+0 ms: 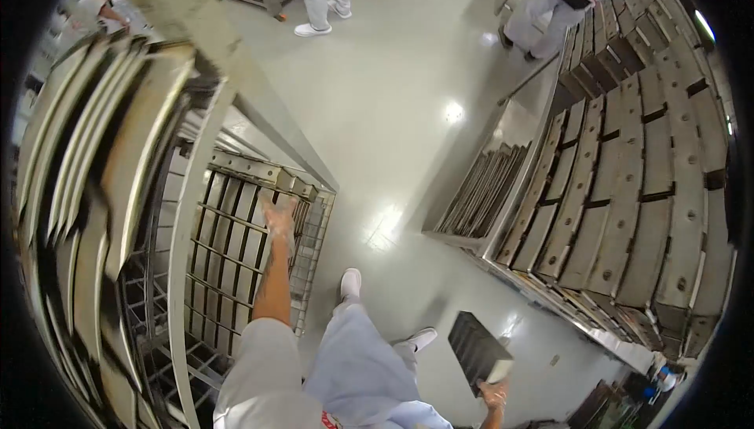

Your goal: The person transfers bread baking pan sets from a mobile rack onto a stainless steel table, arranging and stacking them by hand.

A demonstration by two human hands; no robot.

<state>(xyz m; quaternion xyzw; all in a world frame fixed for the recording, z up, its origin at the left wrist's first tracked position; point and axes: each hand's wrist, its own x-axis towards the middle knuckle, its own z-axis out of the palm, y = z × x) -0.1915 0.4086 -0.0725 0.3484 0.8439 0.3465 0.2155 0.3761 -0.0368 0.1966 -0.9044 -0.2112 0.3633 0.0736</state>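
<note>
One tin (481, 350) is in my right hand (493, 394), fingers closed on its near end, with many stacked tins (654, 158) seemingly already placed beyond them, and further tins (250, 167) left in the wire rack (314, 233) beside my left hand (279, 215), whose grip I cannot tell.

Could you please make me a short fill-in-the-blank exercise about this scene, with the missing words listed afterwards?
1. The hand that grips the metal pan is the person's ____ one.
2. The other hand is at the metal rack on the ____ side of the picture.
3. The shoes on the person's feet are ____ in colour.

Missing words: right; left; white.
</note>
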